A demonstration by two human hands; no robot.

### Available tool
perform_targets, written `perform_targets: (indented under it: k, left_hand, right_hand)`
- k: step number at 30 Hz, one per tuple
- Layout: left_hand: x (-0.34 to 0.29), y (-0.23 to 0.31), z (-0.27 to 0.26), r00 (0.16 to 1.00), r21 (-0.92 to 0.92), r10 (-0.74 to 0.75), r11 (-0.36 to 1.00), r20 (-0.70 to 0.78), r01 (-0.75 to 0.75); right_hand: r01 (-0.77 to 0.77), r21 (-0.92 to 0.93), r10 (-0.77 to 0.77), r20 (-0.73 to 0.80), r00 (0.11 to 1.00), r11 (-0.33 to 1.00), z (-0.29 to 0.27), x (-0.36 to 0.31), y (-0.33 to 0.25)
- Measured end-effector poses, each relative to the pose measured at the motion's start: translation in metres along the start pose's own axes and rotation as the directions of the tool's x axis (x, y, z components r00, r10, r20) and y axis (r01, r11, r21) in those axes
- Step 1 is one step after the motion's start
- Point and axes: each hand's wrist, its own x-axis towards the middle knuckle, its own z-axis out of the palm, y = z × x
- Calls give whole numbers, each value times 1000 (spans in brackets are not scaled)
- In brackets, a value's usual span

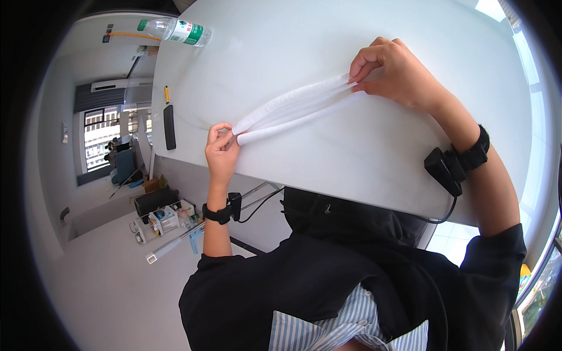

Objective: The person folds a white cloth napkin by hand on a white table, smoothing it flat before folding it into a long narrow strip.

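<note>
A long white strip of thin, soft fabric (281, 110) is stretched across the tabletop between my hands. Its two long edges are puffed and bow apart, with thinner, sheer material between them. At the strip's near left end, my left hand (221, 150) pinches it between thumb and fingers, close to the table's front edge. My right hand (393, 73) grips the far right end in a pinch, with the other fingers curled above. The exact kind of the strip does not show.
A clear plastic bottle (178, 31) with a green and white label lies at the table's far left. A flat black tool with a yellow end (170, 126) lies along the left edge. Black wrist straps carry devices with cables. A white organizer (164, 221) stands beyond the table, lower left.
</note>
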Motion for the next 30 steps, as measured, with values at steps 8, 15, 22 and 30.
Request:
perform_targets:
  k: [8, 15, 22, 30]
  left_hand:
    - [7, -1, 0, 1000, 11, 27, 1000, -7, -27]
    - [6, 0, -8, 995, 76, 86, 994, -57, -82]
    - [7, 13, -20, 974, 140, 220, 967, -45, -212]
    - [9, 18, -22, 969, 168, 247, 956, -17, -241]
  right_hand:
    - [-10, 24, 11, -35, 999, 1000, 2, 0, 5]
    - [-103, 67, 105, -27, 994, 992, -2, -1, 0]
    - [-57, 187, 68, -53, 996, 981, -10, -2, 2]
    - [6, 99, 4, -105, 994, 995, -18, -2, 3]
